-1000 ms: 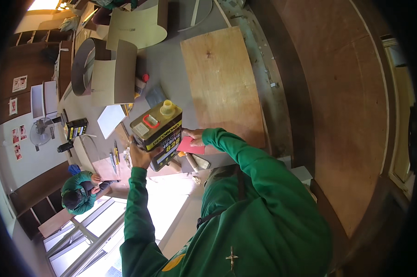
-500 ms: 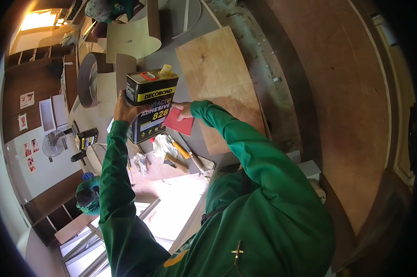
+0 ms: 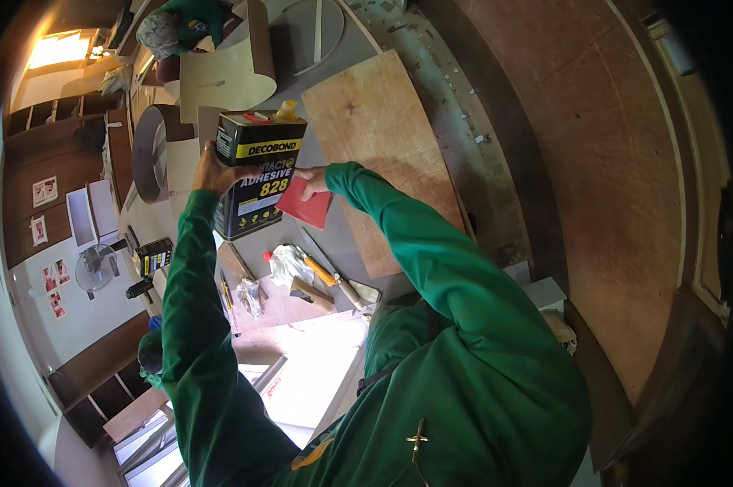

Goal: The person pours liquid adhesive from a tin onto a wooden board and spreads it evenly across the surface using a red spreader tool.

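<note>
Green sleeves reach out from the near edge over a grey workbench [image 3: 346, 235], where a yellow-handled tool [image 3: 327, 274] and crumpled plastic [image 3: 287, 261] lie. The left hand [image 3: 209, 169] grips the far left side of a black adhesive can [image 3: 257, 178], held upright above the bench; the right hand [image 3: 311, 180] pinches a red card [image 3: 304, 206] against the can's right face. Farther right lies a plywood sheet [image 3: 382, 138].
</note>
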Available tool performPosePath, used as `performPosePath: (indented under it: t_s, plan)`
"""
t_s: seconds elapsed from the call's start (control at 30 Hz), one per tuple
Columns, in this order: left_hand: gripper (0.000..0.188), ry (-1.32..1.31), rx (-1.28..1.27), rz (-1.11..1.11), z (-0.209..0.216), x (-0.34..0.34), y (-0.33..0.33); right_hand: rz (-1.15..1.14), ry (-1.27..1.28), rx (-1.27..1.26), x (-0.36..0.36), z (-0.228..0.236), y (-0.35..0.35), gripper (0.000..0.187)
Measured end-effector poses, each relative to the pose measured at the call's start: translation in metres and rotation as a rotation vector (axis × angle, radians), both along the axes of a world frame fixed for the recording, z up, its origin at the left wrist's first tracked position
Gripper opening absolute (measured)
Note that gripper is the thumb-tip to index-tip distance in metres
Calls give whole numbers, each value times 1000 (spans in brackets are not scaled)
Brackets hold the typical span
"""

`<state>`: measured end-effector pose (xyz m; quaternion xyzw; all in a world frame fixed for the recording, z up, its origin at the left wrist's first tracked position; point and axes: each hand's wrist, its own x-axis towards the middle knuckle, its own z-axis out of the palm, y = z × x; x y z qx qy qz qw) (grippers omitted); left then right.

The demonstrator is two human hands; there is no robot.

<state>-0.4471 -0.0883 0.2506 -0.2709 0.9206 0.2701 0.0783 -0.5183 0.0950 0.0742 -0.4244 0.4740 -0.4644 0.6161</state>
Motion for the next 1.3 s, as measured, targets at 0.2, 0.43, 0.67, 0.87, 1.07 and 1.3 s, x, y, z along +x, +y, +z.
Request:
performPosePath:
  t_s: [0.2, 0.43, 0.67, 0.87, 1.07, 1.3]
  plan:
    - [86, 6, -22, -6, -4, -4, -5, 10, -58, -19, 2, -29, -21, 85]
    - [86, -13, -82, -26, 2, -17, -1, -35, 13, -45, 1, -32, -23, 83]
    - [87, -89, -124, 14, 2, -9, -8, -16, -22, 88, 1, 11, -6, 84]
    - [86, -116, -166, -20, 12, -25, 12, -18, -107, 40, -1, -20, -12, 82]
    - [87, -116, -159, -6, 5, -16, 4, -54, -27, -24, 8, -24, -15, 73]
    - [92, 30, -196, -27, -9, 3, 8, -114, 163, -17, 3, -47, -17, 81]
